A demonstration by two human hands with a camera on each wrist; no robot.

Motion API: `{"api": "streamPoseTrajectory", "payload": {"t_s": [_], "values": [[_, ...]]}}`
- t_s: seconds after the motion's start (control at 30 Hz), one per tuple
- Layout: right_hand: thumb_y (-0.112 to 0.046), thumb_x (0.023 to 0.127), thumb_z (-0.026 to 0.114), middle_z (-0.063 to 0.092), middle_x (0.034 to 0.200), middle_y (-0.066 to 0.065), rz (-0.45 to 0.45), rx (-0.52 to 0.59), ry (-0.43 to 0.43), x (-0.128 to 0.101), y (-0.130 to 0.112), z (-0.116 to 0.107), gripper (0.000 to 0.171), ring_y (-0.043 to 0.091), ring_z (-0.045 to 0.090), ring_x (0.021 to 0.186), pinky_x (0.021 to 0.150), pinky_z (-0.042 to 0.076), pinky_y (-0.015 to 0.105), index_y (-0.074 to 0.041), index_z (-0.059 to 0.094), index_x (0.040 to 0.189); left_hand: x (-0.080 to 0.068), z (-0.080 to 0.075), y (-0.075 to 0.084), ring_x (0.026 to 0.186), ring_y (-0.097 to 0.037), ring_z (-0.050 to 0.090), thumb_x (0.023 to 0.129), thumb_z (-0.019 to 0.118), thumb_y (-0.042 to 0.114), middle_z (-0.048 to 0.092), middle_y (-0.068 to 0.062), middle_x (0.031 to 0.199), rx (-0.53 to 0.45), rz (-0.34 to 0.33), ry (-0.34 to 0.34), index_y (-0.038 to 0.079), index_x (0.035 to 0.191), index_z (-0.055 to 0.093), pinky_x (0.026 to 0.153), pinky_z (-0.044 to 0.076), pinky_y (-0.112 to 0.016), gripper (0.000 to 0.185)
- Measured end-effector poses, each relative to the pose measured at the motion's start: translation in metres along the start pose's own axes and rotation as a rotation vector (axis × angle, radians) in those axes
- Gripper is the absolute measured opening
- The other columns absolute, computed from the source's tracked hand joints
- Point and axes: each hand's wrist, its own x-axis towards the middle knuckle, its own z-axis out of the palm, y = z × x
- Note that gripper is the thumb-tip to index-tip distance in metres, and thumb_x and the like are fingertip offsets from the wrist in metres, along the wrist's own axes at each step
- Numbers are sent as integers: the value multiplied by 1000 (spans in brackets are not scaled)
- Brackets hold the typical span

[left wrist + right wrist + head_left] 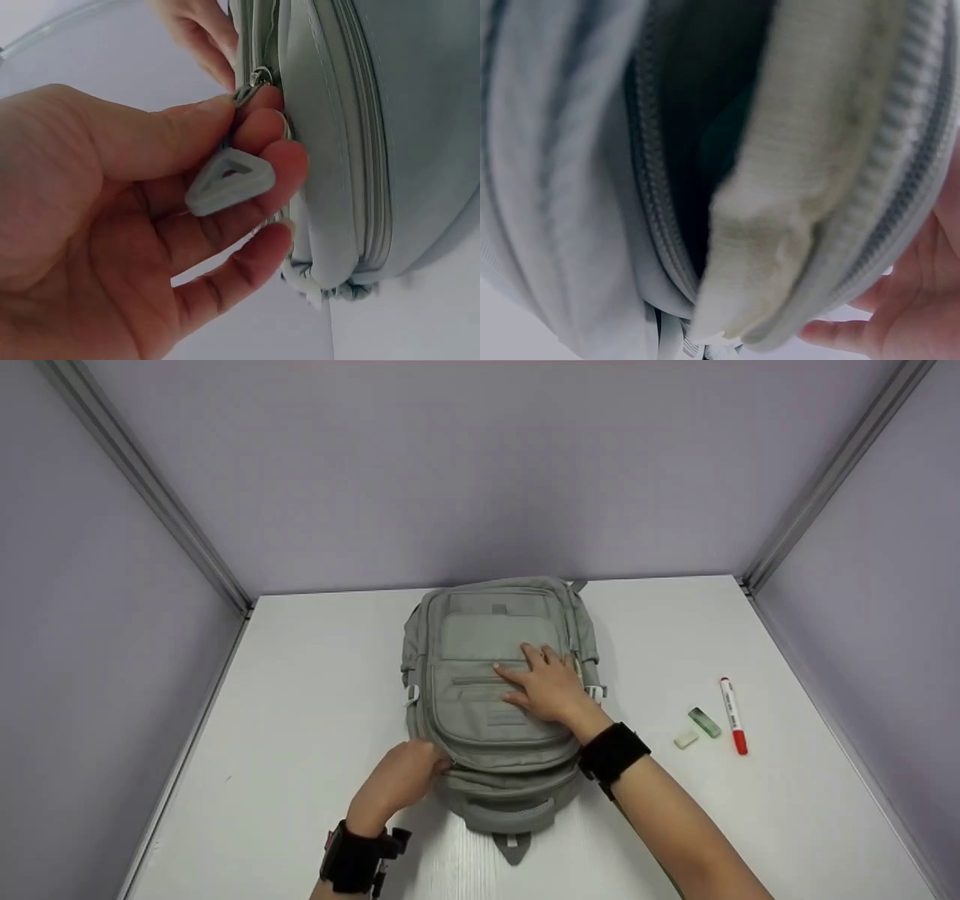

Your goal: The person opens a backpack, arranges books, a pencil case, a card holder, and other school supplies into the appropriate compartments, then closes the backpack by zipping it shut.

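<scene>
Close to the left wrist camera, the left hand [112, 225] pinches a metal zipper slider [251, 84] between thumb and forefinger, fingers [255, 169] curled together on it, while the grey triangular rubber pull tab [229, 180] dangles against the middle finger. That slider sits on the near-left edge of the grey-green fabric backpack [495, 660], which lies flat on the white table [300, 697], front pocket up.

Beyond those fingers, the right hand [544, 682] rests flat on the front pocket, fingers straight and spread, pressing the fabric down. Well to the right of that hand lie a red-capped white marker [732, 715], a green eraser [704, 722] and a white eraser [685, 739], none of them touched.

Judged from this, the work on the zipper is at its start or mid-run: the right wrist view shows a compartment gaping, with a cream knitted-looking lining or cloth [780, 210] beside the zipper teeth [656, 210], and the three small things are still outside.

Whether the slider is travelling to open or close cannot be told. What lies inside the dark compartment is hidden, and the head view hides the pinch itself behind the left hand's back.
</scene>
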Motion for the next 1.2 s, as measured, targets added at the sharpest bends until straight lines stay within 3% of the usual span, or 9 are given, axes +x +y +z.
{"api": "streamPoseTrajectory", "payload": {"t_s": [0.17,0.5,0.8,0.9,0.97,1.07,1.2], "values": [[-55,98,48,24,157,18,-5,1,17,0,1,1,54,46,23,140,103,24,70,-37,42,149,6,6,9,58,-7,50,93,66,5,55,6,65,-54,17,-42,9,75,65,55,43,-29,18],[-56,98,46,25,156,18,-2,-9,45,-2,2,4,54,46,24,140,103,25,70,-38,41,149,24,17,30,50,-6,43,98,62,14,46,9,59,-48,38,-110,10,73,64,50,38,-26,25],[-50,99,49,22,158,21,-31,50,101,-12,-1,6,60,52,16,141,107,21,67,-34,31,155,29,9,24,46,-4,42,95,66,16,46,9,56,-21,61,-51,14,69,64,48,36,-25,26],[-46,97,59,25,155,22,-131,106,178,-22,-5,7,63,49,23,140,107,26,62,-27,37,153,28,5,21,46,-3,43,94,68,17,50,10,56,-37,60,-24,13,72,69,47,36,-24,22],[-41,93,67,35,149,20,-252,203,188,-31,-11,5,60,41,36,135,104,35,56,-22,48,147,28,4,20,45,-1,41,93,69,18,48,12,56,-36,58,-7,13,72,70,46,35,-23,22],[-36,89,73,53,126,12,-440,382,120,-41,-24,2,49,25,55,107,85,48,39,-17,63,133,29,4,20,44,-1,35,92,70,22,39,12,52,-7,59,34,16,63,60,45,29,-22,31],[-29,89,74,60,86,2,-560,530,60,-46,-42,7,26,12,51,71,63,41,24,-16,73,112,31,6,23,44,-4,27,89,74,25,28,12,51,49,70,110,20,58,41,46,24,-24,46]]}}
